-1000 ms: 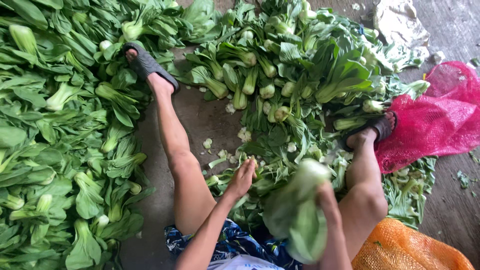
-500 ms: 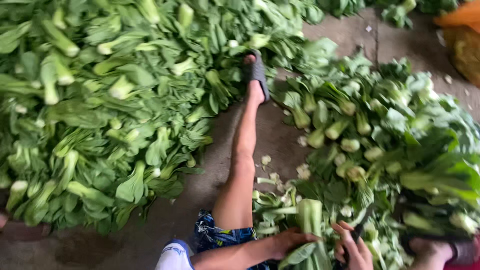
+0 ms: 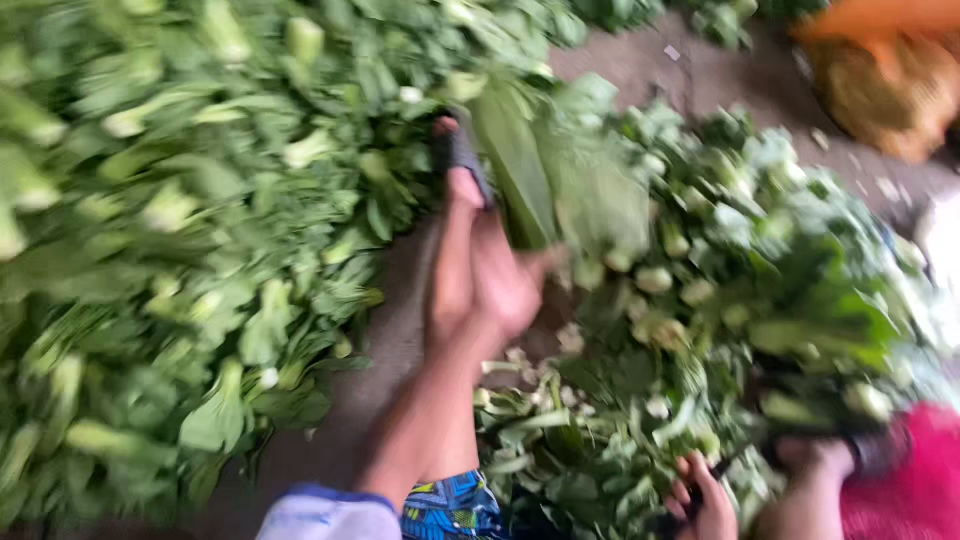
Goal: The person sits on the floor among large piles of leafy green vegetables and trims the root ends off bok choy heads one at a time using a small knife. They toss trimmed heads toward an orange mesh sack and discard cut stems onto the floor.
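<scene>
we hold a bok choy (image 3: 560, 180) out at twelve o'clock, left hand (image 3: 505, 285) gripping its base, over the big heap (image 3: 170, 250) at nine. right hand (image 3: 705, 500), at five, seems shut on a dark knife (image 3: 730, 465), blurred. bare floor (image 3: 390, 350) runs narrow between heaps.

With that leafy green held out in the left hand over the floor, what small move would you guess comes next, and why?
Probably letting go of the bok choy toward the big pile on the left. The left hand is stretched out with the plant at its fingertips, between the two heaps, while the right hand stays low by the loose trimmings, gripping something dark. The blur makes this uncertain.
</scene>
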The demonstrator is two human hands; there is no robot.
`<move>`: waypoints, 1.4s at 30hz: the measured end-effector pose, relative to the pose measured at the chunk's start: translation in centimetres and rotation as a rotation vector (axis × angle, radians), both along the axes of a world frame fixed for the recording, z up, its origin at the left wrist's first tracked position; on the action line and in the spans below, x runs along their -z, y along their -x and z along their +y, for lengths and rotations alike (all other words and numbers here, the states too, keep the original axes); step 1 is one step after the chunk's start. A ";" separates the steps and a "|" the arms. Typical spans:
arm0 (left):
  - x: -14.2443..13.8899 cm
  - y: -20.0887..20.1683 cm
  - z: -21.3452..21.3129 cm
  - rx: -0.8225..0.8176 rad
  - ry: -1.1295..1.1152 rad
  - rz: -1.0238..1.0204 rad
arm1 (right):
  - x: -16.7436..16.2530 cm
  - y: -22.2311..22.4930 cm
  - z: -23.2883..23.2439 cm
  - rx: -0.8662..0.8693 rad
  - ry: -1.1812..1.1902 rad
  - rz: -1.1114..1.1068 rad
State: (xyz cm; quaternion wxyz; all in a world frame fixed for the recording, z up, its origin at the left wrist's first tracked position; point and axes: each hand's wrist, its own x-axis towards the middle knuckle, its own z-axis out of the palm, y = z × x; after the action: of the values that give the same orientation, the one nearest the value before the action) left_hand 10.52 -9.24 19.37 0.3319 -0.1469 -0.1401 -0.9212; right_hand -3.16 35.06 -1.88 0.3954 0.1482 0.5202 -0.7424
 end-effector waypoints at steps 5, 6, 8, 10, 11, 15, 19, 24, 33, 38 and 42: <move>-5.7 3.7 -6.3 -0.224 0.348 -0.312 | -2.6 -2.8 -1.0 0.079 0.025 0.003; -4.7 4.6 -5.7 -0.277 0.514 -0.407 | -3.0 -3.1 -1.6 0.097 0.017 0.004; -0.5 6.8 -3.5 -0.055 0.420 -0.580 | -3.4 -3.6 -2.3 0.115 0.007 0.000; 5.7 8.3 -1.9 0.209 0.301 -0.873 | -3.1 -3.8 -2.3 0.115 0.012 0.000; 9.3 8.9 -0.9 0.243 0.250 -0.976 | -2.7 -3.9 -2.0 0.107 0.039 -0.018; 22.6 11.2 3.2 0.305 0.312 -1.357 | 0.7 -3.0 0.7 0.076 0.069 -0.082; 28.5 15.1 5.4 -0.005 0.588 -1.422 | 4.8 -1.3 3.7 0.030 0.205 -0.105; 29.2 21.1 3.2 -0.136 1.229 -1.868 | 8.1 -1.1 6.7 0.049 0.167 -0.136; 28.8 16.9 3.4 0.154 1.063 -1.765 | 5.0 -2.5 5.3 0.146 0.167 -0.148; 25.2 3.8 7.8 -0.198 1.188 -1.643 | -1.3 -3.7 0.6 0.183 0.082 -0.029; 20.8 -3.1 10.5 -0.343 1.107 -1.444 | -6.3 -5.2 -3.1 0.165 0.056 0.075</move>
State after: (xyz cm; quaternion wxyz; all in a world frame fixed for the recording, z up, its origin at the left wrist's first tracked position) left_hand 13.57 1.23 -1.45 0.1785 0.3477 -0.7529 -0.5295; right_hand 2.07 31.93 4.47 0.3173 0.1517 0.4996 -0.7917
